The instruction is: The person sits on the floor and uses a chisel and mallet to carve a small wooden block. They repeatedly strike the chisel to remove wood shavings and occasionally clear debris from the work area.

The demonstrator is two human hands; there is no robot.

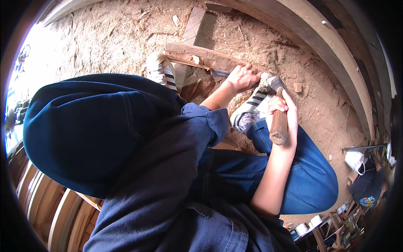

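Note:
My right hand (pixel 280 104) is wrapped round the thick wooden handle (pixel 278 130) of a short tool whose grey metal head (pixel 273 82) sits beyond my fingers. Whether that head is a hammer or a blade, I cannot tell. My left hand (pixel 244 78) is closed over the right end of a reddish-brown wooden beam (pixel 205 55) lying on the ground. A dark flat metal piece (pixel 220 73) shows beside the beam, just left of that hand; its other end is hidden. My striped shoes (pixel 161 72) stand on either side of the work.
Wood chips and sawdust cover the earth floor (pixel 310 109). A tiled strip (pixel 194 25) lies beyond the beam. Long curved-looking timbers (pixel 336 46) run along the right, and more planks (pixel 63 214) stand lower left. At lower right are a white bucket (pixel 355 160) and another person (pixel 369 185).

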